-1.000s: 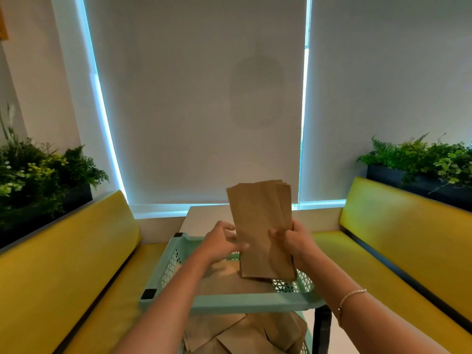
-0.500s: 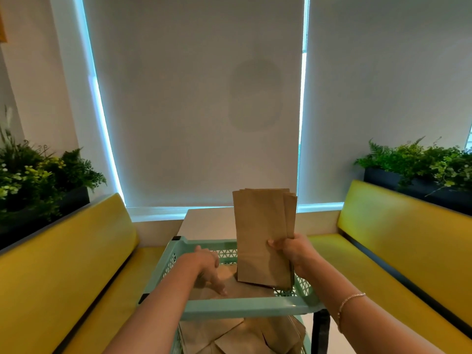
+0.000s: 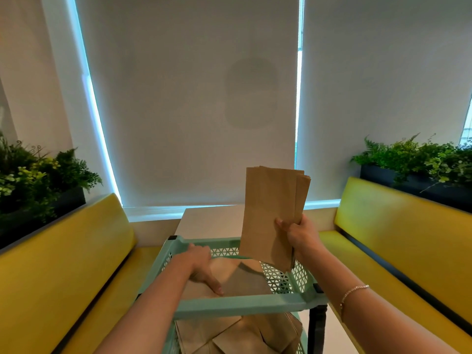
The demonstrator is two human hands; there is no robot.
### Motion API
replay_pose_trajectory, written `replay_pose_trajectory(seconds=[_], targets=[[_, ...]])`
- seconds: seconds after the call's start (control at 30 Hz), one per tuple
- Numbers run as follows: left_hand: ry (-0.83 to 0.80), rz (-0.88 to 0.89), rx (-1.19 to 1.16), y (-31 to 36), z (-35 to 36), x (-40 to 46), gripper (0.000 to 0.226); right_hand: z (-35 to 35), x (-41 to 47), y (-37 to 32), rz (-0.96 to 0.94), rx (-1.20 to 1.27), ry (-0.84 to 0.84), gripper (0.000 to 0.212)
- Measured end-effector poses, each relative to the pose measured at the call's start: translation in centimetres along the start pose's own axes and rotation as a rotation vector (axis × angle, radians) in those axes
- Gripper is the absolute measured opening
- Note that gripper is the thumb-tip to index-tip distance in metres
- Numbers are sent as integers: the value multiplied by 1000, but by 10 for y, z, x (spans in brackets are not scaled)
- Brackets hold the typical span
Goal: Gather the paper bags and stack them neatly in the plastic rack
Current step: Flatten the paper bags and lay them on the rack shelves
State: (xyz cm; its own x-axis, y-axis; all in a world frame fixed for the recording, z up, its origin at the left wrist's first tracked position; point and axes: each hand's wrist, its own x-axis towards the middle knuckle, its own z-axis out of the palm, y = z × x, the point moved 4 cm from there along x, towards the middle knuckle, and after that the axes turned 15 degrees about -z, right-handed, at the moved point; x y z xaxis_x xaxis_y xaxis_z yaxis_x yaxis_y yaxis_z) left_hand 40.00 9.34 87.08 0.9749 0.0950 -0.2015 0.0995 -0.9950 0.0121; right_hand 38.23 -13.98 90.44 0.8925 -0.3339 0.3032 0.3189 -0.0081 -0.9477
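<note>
My right hand (image 3: 298, 236) grips an upright bundle of brown paper bags (image 3: 270, 210) above the back right of the mint green plastic rack (image 3: 240, 304). Down inside the rack's top tier, my left hand (image 3: 201, 269) has its fingers on loose brown bags (image 3: 245, 279) lying flat there; whether it holds one I cannot tell. A lower tier holds more brown bags (image 3: 237, 333), untidily overlapped.
Yellow benches run along the left (image 3: 76, 264) and right (image 3: 398, 241). A pale table (image 3: 209, 221) stands beyond the rack, under closed window blinds. Planters with green foliage sit behind both benches, left (image 3: 38, 185) and right (image 3: 419, 167).
My left hand let go of the bundle and dropped into the rack's top tier onto the loose bags. The right hand lifted the bundle slightly up and to the right.
</note>
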Motion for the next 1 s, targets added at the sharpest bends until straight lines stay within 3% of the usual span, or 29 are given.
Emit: replay_pose_trajectory(seconds=[0.1,0.2,0.3,0.57,0.67,0.8,1.0], targets=[[118,71,-4,4,-4,-3,79,-4,2,-5,-45,5,62,24],[162,116,-148,0,-16,-6,43,-7,3,-7,-70,13,119,15],[230,112,-273,-11,-45,-13,27,-9,3,-9,-90,-12,142,14],[397,1,-520,-51,-104,-30,18,-2,-1,-7,-51,-63,100,25],[418,-22,-741,-58,-106,-33,15,3,-3,0,-18,-102,61,28],[294,2,-1214,-54,-93,-35,14,9,-5,7,33,-78,36,24],[364,-9,-1336,-29,-61,-29,14,20,-11,11,116,53,-3,18]])
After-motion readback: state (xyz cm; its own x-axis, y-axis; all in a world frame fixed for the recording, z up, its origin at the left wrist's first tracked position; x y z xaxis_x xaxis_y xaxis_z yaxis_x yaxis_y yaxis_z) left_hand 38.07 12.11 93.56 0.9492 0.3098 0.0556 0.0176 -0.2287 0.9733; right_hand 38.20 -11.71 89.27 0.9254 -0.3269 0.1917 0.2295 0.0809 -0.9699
